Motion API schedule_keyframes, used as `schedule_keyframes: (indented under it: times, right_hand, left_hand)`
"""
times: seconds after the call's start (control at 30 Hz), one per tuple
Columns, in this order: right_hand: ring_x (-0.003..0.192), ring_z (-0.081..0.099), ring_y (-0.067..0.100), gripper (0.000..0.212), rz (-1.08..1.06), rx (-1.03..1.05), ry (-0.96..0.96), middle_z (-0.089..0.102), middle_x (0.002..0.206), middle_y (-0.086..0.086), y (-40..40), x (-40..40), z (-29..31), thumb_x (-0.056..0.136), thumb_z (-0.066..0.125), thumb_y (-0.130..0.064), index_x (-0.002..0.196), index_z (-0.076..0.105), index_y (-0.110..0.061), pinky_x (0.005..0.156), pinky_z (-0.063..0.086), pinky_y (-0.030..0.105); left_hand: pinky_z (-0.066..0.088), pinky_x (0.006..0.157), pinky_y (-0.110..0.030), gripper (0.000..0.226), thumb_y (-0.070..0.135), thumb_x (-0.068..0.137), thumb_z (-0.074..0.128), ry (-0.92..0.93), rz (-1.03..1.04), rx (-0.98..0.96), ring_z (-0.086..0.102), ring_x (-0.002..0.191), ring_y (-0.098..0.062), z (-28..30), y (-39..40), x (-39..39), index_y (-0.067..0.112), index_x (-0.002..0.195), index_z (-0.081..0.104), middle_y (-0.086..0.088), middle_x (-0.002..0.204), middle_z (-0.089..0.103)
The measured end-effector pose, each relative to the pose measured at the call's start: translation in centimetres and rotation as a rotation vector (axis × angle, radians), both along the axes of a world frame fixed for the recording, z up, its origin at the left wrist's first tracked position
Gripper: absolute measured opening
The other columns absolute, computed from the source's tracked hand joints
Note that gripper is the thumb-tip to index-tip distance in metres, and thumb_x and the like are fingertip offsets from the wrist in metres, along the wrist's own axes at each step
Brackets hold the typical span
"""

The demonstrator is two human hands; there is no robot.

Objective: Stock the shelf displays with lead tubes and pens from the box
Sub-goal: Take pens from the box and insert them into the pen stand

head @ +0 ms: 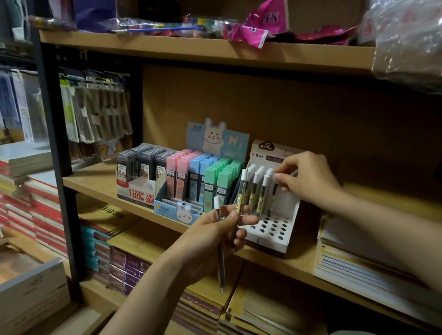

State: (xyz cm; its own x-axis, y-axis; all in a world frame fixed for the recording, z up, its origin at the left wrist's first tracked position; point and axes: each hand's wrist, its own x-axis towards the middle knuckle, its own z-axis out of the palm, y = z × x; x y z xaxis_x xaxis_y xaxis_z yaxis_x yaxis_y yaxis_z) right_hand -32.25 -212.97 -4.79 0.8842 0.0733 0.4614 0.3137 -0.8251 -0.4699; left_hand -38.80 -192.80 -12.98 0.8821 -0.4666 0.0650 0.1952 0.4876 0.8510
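Pen-stocking step — right hand [307,179] pinches a pen into the pen display [272,217]; left hand [219,235] grips two pens [217,225] — feed next.

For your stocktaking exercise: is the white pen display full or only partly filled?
Partly filled: pens stand in the display's back rows; front holes are empty.
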Motion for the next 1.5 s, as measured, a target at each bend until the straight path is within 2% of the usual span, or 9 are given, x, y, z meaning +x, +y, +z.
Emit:
schedule_keyframes:
  times: [0.23,0.37,0.47,0.6,0.73,1.13,1.27,1.4,1.5]
  right_hand:
    - [0.08,0.061,0.007,0.031,0.039,-0.009,-0.162,0.063,0.097,-0.004,0.1,-2.0,0.4,0.092,0.064,-0.024,0.122,0.064,-0.017,0.068,0.052,0.019]
    - [0.075,0.071,0.01,0.041,0.355,0.274,0.201,0.071,0.087,-0.001,2.0,-4.2,1.1,0.091,0.065,-0.021,0.131,0.056,-0.019,0.072,0.061,0.029]
    - [0.078,0.073,0.022,0.042,0.377,0.246,0.225,0.073,0.088,0.005,3.0,-4.9,0.5,0.084,0.074,-0.018,0.121,0.056,-0.023,0.078,0.06,0.038]
    - [0.079,0.073,0.016,0.036,0.343,0.37,0.182,0.071,0.094,0.007,2.1,-4.2,1.5,0.08,0.074,-0.007,0.107,0.053,-0.018,0.068,0.061,0.028]
    - [0.075,0.071,0.008,0.036,0.215,0.143,-0.05,0.067,0.094,-0.003,-0.1,-2.9,2.8,0.077,0.078,-0.015,0.104,0.055,-0.02,0.064,0.058,0.019]
    - [0.083,0.068,0.018,0.038,0.141,-0.033,-0.137,0.062,0.103,0.001,0.0,-1.1,-0.1,0.079,0.078,-0.017,0.11,0.056,-0.017,0.075,0.059,0.032]
    - [0.072,0.07,0.016,0.026,0.157,-0.04,-0.129,0.067,0.097,0.002,-0.1,-1.4,-0.8,0.086,0.071,-0.016,0.11,0.063,-0.014,0.067,0.061,0.034]
    - [0.074,0.057,-0.003,0.018,0.138,-0.135,-0.25,0.069,0.097,-0.001,-0.3,-1.4,-0.8,0.093,0.063,-0.018,0.108,0.072,-0.012,0.065,0.048,0.01]
    - [0.074,0.06,0.005,0.017,0.103,-0.127,-0.264,0.069,0.1,0.002,-0.2,-1.2,-0.4,0.091,0.066,-0.017,0.106,0.074,-0.011,0.071,0.052,0.016]
  left_hand:
    - [0.046,0.058,-0.019,0.032,0.019,0.102,0.042,-0.028,-0.002,0.027,0.052,0.064,-0.008,0.4,0.2,-0.6,0.006,0.127,0.055,-0.007,0.101,0.071]
    - [0.044,0.058,-0.018,0.031,0.019,0.102,0.041,-0.05,-0.02,0.04,0.049,0.063,-0.008,0.5,-0.3,-0.6,0.005,0.126,0.055,-0.006,0.1,0.07]
    - [0.047,0.065,-0.022,0.028,0.02,0.101,0.044,-0.074,-0.055,0.053,0.054,0.069,-0.011,0.6,-0.6,-0.6,0.009,0.124,0.057,-0.009,0.105,0.069]
    - [0.058,0.077,-0.037,0.027,0.026,0.099,0.047,-0.04,0.043,0.16,0.068,0.087,-0.022,0.1,-0.1,-0.1,0.02,0.121,0.061,-0.013,0.109,0.07]
    - [0.036,0.042,-0.018,0.028,0.032,0.1,0.044,-0.089,0.224,0.459,0.048,0.048,-0.008,-0.6,0.4,0.3,0.014,0.119,0.055,0.0,0.072,0.065]
    - [0.046,0.082,-0.032,0.045,-0.005,0.093,0.046,-0.084,0.089,0.436,0.054,0.102,-0.022,0.2,1.4,0.4,0.026,0.124,0.057,-0.014,0.117,0.054]
    - [0.055,0.081,-0.034,0.042,-0.002,0.095,0.046,-0.059,0.071,0.314,0.066,0.085,-0.016,-0.2,1.5,0.7,0.025,0.125,0.055,-0.005,0.092,0.067]
    - [0.045,0.066,-0.026,0.04,0.006,0.099,0.043,-0.071,0.104,0.363,0.056,0.071,-0.01,-0.4,1.2,0.9,0.032,0.128,0.05,0.0,0.081,0.069]
    - [0.041,0.063,-0.024,0.043,-0.001,0.095,0.045,-0.027,0.11,0.354,0.054,0.07,-0.009,-0.3,1.0,1.0,0.028,0.126,0.052,0.0,0.087,0.07]
